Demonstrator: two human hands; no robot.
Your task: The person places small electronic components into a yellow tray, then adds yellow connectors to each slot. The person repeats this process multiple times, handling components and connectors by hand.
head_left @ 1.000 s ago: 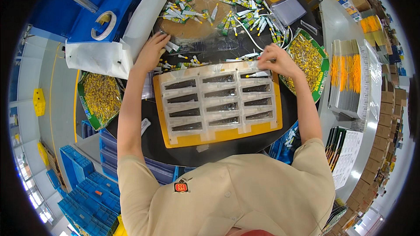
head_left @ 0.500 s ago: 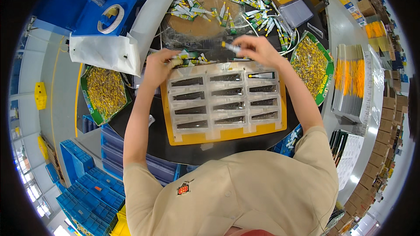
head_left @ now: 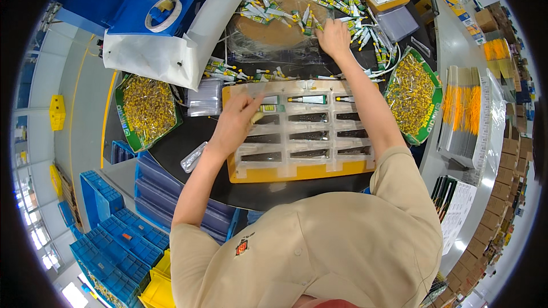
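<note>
A clear plastic tray point(head_left: 309, 108) with several wedge-shaped slots lies on a yellow board point(head_left: 251, 176). White-and-green squeeze tubes with yellow caps lie in its far row, one of them a tube point(head_left: 307, 100) in the middle slot. At the tray's far left corner, my left hand point(head_left: 235, 121) pinches another small tube point(head_left: 272, 108) by its end, over the slots. My right hand point(head_left: 335, 39) reaches past the tray into a loose heap of tubes point(head_left: 274, 0), fingers curled down among them. What its fingertips grip is hidden.
Green boxes of small yellow pieces flank the table, one left box point(head_left: 148, 108) and one right box point(head_left: 412, 97). Beside the tray stand clear plastic sleeves point(head_left: 204, 98). A tape roll point(head_left: 164, 14) rests on the blue surface, and blue crates point(head_left: 123, 234) stack at lower left.
My right hand has left the far edge of the tray for the heap. My left hand came nearer with its tube, over the tray. The far middle slot now holds a tube.
</note>
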